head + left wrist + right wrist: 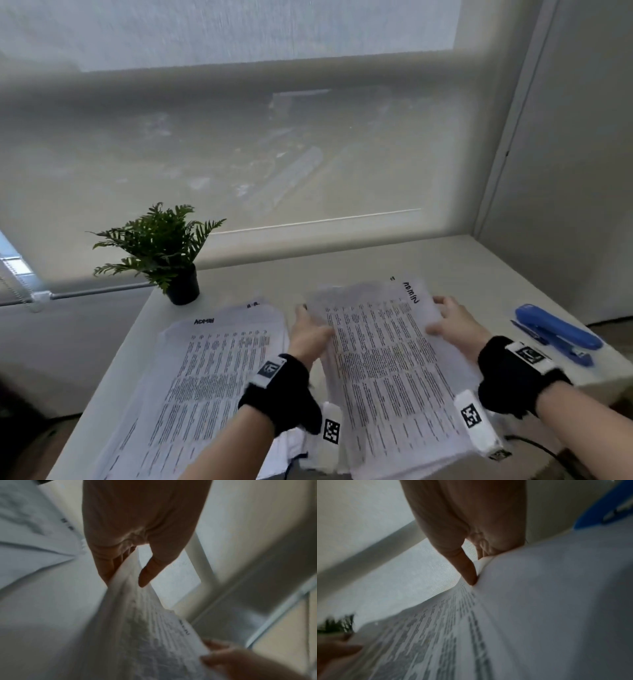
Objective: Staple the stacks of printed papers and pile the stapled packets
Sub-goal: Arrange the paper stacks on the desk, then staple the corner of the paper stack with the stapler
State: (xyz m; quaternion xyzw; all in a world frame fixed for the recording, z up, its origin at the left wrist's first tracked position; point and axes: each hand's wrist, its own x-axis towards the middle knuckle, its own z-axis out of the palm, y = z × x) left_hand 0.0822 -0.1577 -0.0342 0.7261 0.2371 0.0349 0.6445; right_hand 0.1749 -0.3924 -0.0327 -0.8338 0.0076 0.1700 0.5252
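A stack of printed sheets (pixel 383 356) is held up off the white table between both hands. My left hand (pixel 310 330) pinches its left edge, thumb on top and fingers under the sheets (pixel 137 622). My right hand (pixel 448 322) pinches the right edge near the top corner, thumb pressed on the printed face (pixel 436 635). A second stack of printed papers (pixel 212 370) lies flat on the table to the left. A blue stapler (pixel 556 330) rests on the table to the right of my right hand, seen as a blue patch (pixel 597 513) in the right wrist view.
A small potted fern (pixel 164 250) stands at the back left of the white table (pixel 342 260). A window with a lowered blind runs behind it, and a wall closes the right side. The table's right edge lies just beyond the stapler.
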